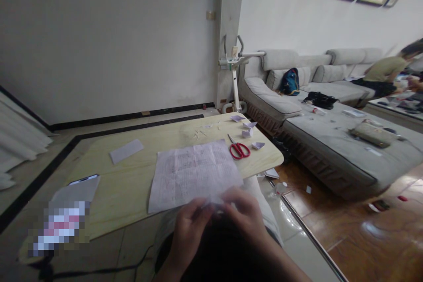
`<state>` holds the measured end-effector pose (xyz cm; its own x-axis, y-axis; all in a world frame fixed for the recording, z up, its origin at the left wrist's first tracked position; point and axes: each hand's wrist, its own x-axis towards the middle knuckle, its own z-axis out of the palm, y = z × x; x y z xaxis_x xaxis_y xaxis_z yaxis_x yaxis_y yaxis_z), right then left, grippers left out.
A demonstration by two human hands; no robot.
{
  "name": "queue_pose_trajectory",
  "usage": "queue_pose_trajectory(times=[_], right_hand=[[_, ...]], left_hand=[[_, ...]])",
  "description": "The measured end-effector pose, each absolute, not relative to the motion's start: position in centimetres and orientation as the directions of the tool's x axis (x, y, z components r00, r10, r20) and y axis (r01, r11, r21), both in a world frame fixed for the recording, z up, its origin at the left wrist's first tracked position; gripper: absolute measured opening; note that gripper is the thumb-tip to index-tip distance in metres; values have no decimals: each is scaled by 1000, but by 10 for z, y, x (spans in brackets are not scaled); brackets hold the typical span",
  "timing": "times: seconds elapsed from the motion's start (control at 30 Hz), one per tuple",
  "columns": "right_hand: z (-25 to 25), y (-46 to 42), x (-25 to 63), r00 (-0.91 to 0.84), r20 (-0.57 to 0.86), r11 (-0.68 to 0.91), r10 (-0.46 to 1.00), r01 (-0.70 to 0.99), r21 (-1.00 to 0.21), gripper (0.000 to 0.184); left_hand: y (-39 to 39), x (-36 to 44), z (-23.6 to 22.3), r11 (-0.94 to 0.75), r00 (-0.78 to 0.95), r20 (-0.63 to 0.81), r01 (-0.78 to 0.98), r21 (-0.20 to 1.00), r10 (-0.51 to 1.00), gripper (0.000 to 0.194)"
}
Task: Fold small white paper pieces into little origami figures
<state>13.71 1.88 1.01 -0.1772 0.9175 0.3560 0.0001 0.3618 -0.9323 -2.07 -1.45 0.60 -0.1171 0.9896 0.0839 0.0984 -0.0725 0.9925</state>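
A: Position of the small white paper piece [214, 201]?

B: Between the two hands, out at the fingertips. The left grip [191, 218] meets it from the left, the right grip [243, 209] from the right.

A: State of each?

B: Both pinched on that one piece, thumbs and fingertips drawn close together. Outline blurred; I cannot read its folds from here.

A: Relative to the surface [122, 189]?

B: Held at the near edge, by the person's lap, next to the near side of the printed sheet [194, 172]. Whether the fingers touch that sheet, I cannot tell.

A: Other items?

B: Red-handled scissors [240, 151], lying just beside the sheet's right edge, blades pointing away from the person. Four folded paper shapes [247, 133] strung loosely along the right end, near the scissors. Thin paper scraps [196, 135] beyond the sheet's far edge. One flat white paper rectangle [126, 151] to the left, apart from the sheet.
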Motion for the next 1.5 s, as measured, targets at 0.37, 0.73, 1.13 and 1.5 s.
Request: queue_pose_trajectory(times=[0.37, 0.73, 1.13, 1.5], right_hand=[[11, 18, 134, -169, 155, 134, 973, -128, -983, 17], [9, 23, 135, -251, 63, 45, 966, -74, -996, 19], [0, 27, 134, -219, 58, 84, 974, 112, -990, 29], [-3, 26, 132, -210, 42, 60, 977, 77, -995, 31]], left_hand=[[-13, -20, 13, -118, -82, 138, 214, 970, 987, 38], [-9, -28, 2, -47, -2, 51, 358, 932, 999, 36], [-8, -25, 11, -25, 119, -30, 437, 899, 992, 32], [-7, -26, 0, -101, 127, 49, 448, 888, 991, 36]])
